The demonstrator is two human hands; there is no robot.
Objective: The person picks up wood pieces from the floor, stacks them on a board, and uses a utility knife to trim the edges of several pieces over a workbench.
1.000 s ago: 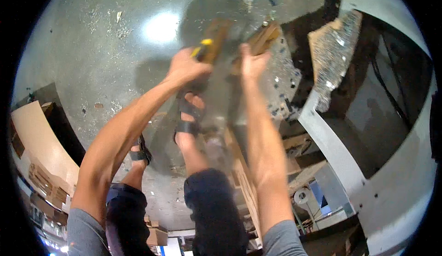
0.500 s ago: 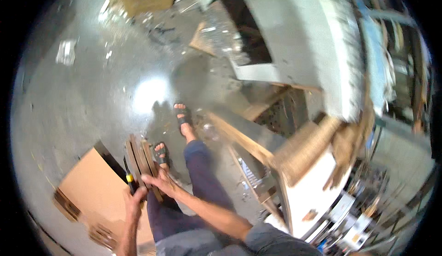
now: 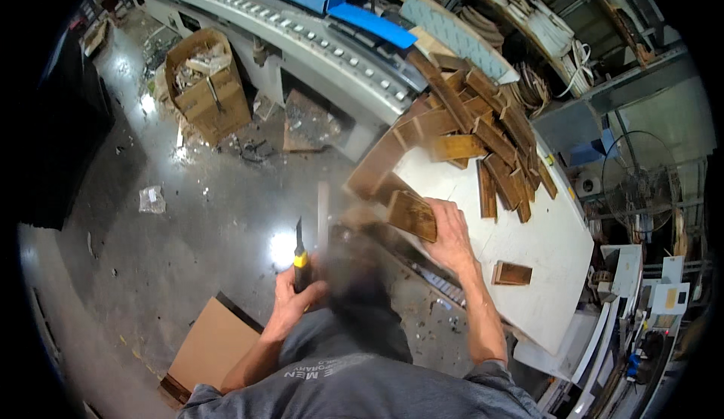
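My left hand (image 3: 298,294) is closed around a utility knife (image 3: 302,267) with a black and yellow handle, its dark blade pointing away from me over the floor. At the near left edge of the white-topped table (image 3: 539,283), my right hand (image 3: 450,238) grips a brown wooden block (image 3: 412,215); whether more pieces sit under it, I cannot tell. Farther back on the table lies a loose heap of brown wooden pieces (image 3: 494,128), crossed over one another. One single wooden block (image 3: 512,273) lies apart, right of my right forearm.
A cardboard sheet (image 3: 211,343) is on the floor at lower left. An open cardboard box (image 3: 215,98) of scraps stands at upper left, beside a long grey machine (image 3: 302,38) with a blue cover. A round fan (image 3: 641,174) stands beyond the table.
My view has swung right towards the table. My hands have come apart; earlier both were at a bundle of wooden strips above the cardboard. The right now grips a block at the table.
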